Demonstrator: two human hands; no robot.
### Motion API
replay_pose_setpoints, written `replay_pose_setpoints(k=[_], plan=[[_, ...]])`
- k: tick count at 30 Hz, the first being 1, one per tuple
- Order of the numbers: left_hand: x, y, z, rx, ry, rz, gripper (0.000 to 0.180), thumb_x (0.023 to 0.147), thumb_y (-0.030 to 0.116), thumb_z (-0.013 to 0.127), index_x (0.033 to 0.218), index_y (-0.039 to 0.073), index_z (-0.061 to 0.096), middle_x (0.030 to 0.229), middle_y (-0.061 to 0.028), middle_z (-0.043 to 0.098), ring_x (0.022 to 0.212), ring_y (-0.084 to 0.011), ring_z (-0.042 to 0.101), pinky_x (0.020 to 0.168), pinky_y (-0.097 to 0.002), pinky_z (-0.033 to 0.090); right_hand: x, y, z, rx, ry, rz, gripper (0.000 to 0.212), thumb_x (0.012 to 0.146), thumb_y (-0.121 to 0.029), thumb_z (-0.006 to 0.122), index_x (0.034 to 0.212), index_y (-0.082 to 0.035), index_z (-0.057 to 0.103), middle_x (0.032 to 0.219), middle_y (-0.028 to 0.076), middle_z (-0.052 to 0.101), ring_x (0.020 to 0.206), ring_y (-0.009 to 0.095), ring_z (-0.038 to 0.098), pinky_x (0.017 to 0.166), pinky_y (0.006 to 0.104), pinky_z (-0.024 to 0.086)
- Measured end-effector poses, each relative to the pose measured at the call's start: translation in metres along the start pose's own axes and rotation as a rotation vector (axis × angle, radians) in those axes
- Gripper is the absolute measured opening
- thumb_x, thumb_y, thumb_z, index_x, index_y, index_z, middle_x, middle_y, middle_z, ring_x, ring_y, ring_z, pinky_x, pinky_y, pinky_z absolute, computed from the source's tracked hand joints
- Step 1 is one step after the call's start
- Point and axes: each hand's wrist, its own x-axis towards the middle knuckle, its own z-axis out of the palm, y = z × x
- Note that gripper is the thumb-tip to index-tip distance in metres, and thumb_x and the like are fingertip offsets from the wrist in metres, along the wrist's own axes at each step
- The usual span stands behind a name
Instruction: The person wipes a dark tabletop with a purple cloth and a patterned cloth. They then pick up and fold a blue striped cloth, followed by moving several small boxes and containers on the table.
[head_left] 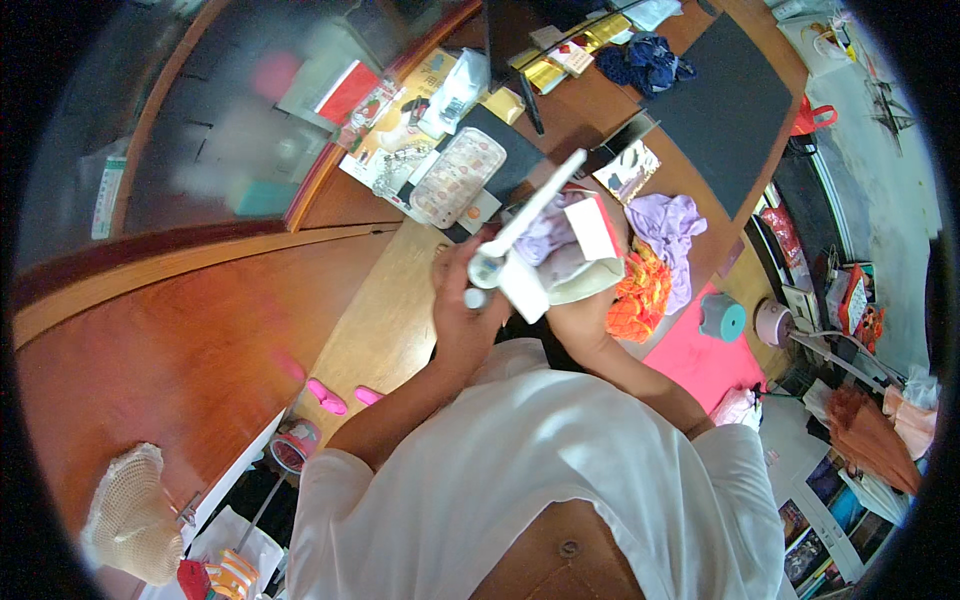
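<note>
Over the near edge of the desk I hold a red and white open box [597, 227] with its flaps standing out. Lilac cloth [548, 230] fills its inside. My left hand [462, 298] is closed at the box's left side, around a long white object [540, 203] with a rounded lower end; blur hides its kind. Beneath the box, my right hand [588, 310] grips its lower right side, its fingers mostly hidden. Right of the box lie a lilac garment [668, 245] and a bundle of orange patterned cloth [640, 295].
A patterned case [458, 177] lies on the desk to the left, near papers and a plastic packet [460, 92]. Farther back are dark blue cloth [648, 65] and a black mat [722, 112]. A teal stool [722, 318] stands on the right, with pink slippers [327, 396] on the floor at left.
</note>
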Motion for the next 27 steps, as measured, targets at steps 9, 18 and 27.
replay_pose_setpoints(k=[9, 18, 27], plan=[[0.001, -0.031, 0.115, 0.007, -0.193, 0.053, 0.068, 0.074, -0.001, 0.067, 0.14, 0.008, 0.052, 0.126, -0.0211, 0.055, 0.124, -0.0409, 0.049, 0.104, -0.0454, 0.042, -0.001, 0.088, -0.07, -0.15, 0.206, 0.11, 0.076, 0.062, -0.02, 0.095, 0.12, 0.003, 0.052, 0.11, 0.012, 0.057, 0.102, 0.026, 0.057, 0.091, 0.0381, 0.048], [0.036, -0.061, 0.14, 0.034, -0.214, 0.179, 0.07, 0.074, 0.0, 0.074, 0.14, 0.008, 0.051, 0.13, -0.0201, 0.051, 0.12, -0.04, 0.053, 0.103, -0.0436, 0.044, 0.032, 0.104, -0.078, -0.248, 0.254, 0.005, 0.07, 0.069, -0.023, 0.094, 0.118, 0.005, 0.052, 0.109, 0.015, 0.062, 0.098, 0.027, 0.063, 0.089, 0.0381, 0.05], [0.036, -0.061, 0.126, 0.046, -0.296, 0.096, 0.088, 0.07, 0.015, 0.087, 0.147, 0.007, 0.044, 0.135, -0.0196, 0.051, 0.125, -0.0352, 0.052, 0.106, -0.0419, 0.044, 0.023, 0.107, -0.086, -0.14, 0.205, 0.082, 0.082, 0.072, -0.019, 0.093, 0.131, 0.005, 0.042, 0.129, 0.018, 0.053, 0.116, 0.027, 0.057, 0.1, 0.0379, 0.047]])
